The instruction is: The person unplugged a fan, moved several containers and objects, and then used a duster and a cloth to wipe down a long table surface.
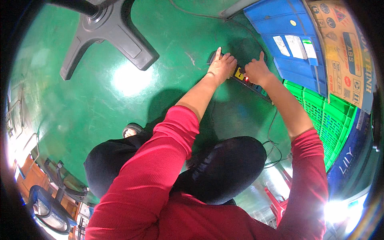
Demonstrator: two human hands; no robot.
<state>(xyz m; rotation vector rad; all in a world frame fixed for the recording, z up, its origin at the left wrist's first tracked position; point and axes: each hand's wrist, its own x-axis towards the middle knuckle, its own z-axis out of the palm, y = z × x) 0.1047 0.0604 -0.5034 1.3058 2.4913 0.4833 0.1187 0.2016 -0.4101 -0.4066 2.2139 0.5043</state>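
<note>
On the green floor lies a black power strip (255,87) with yellow and green-blue socket parts and a lit red light. It runs slantwise from upper left to lower right. Over its upper left part lies my left hand (223,67), fingers bent around the strip and one digit stretched out away from me. Close to the red light is my right hand (257,72), its fingers curled at the sockets and one digit pointing away. A small dark part shows by its fingertips, but what they grip is hidden.
A grey pedestal foot (116,34) stands at the upper left. On the right are a blue bin (286,30), a printed cardboard box (340,48) and a green crate (324,120). A dark cable (273,120) runs along the floor. A red plastic stool (276,204) is at lower right.
</note>
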